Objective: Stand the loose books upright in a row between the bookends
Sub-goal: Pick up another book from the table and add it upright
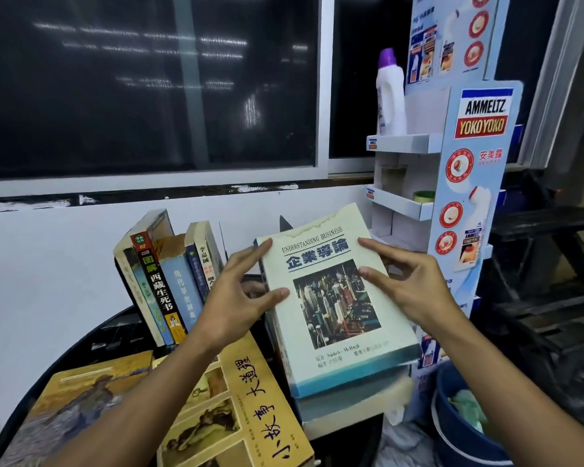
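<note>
**On the Round Dark Table: Books Partly Sorted, One Volume in Both Hands**

At the lower left of the table (91, 338), a painted-cover book (81, 399) lies flat. Just beside it lies a yellow book (246, 409), also flat, its title running sideways. Behind these, a row of books (162, 281) stands on end with spines facing forward, the whole row leaning to the left toward the white wall.

The left hand (236, 298) grips the left edge of a pale book (334, 308) titled "Understanding Business". Its thumb is pressed on the cover and a fingertip lies at the upper corner. The right hand (408, 288) grips the opposite edge, forefinger and thumb on the cover and the other fingers curled behind. The book is tilted, front cover up, over a stack (351, 402) of flat-lying books; whether it touches the stack cannot be told.

A dark pointed plate (285, 224) rises behind the book's upper left corner.

To the right stands a cardboard display stand (476, 163), with a white bottle (390, 96) on its top shelf. A blue bucket (452, 419) sits below.
</note>
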The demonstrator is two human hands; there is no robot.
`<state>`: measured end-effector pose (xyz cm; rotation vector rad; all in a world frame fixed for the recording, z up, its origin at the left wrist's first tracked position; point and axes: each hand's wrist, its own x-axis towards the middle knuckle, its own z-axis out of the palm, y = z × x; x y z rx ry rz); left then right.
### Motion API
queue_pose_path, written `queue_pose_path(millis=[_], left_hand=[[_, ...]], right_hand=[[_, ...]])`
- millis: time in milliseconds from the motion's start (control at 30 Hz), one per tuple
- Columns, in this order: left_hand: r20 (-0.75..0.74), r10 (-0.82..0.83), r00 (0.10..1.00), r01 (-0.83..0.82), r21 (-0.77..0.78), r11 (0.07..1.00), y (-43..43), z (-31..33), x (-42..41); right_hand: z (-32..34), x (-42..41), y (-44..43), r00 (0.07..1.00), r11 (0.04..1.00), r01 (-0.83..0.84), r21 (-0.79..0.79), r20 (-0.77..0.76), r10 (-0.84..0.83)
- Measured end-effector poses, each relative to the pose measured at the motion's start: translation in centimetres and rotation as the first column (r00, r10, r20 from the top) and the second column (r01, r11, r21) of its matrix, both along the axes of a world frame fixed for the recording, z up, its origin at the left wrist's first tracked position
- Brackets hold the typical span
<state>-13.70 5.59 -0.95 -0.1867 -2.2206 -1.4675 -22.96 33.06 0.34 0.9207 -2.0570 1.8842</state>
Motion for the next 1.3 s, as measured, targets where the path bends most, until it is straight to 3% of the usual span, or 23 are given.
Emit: queue_pose_path(millis=[167,300,533,633,733,967,1167,1300], left_hand=[[-0.158,0.057,0.986,-0.06,-0.013,0.998,0.5,1.5,1.3],[-0.207,0.066,0.976,-0.079,-0.056,0.995,0.9,0.9,1.7],[-0.151,-0.018,0.988,0.018,-0.002,1.0,1.0,-0.5,1.6],[-0.023,-0.087,0.996,0.088,0.039,0.995,0.3,-1.4,1.5],[0.015,-0.134,0.991,0.135,-0.011,0.991,0.1,-2.2,1.7],[0.014,-0.204,0.979,0.205,-0.062,0.977,1.6,-2.3,1.4],[-0.002,-0.227,0.974,0.225,-0.139,0.964,4.1,-3.0,1.3],[-0.037,-0.266,0.963,0.263,-0.081,0.961,5.1,-3.0,1.2]], right_hand=[[0.8,-0.7,-1.7,0.997,0.996,-0.069,-0.055,-0.043,0.067],[-0.5,-1.8,-2.6,0.996,1.0,-0.018,0.001,-0.084,0.018],[-1.9,-1.5,-2.4,0.986,0.998,0.025,0.059,-0.164,-0.015],[-1.9,-0.6,-2.6,0.951,0.965,0.185,0.187,-0.283,-0.127],[-1.6,1.2,-3.4,0.888,0.933,0.315,0.176,-0.401,-0.224],[0.4,5.3,-5.9,0.954,0.982,0.078,0.171,-0.3,-0.023],[1.6,5.2,-6.1,0.889,0.93,0.359,0.077,-0.331,-0.316],[2.1,5.2,-5.5,0.854,0.909,0.415,0.045,-0.365,-0.372]])
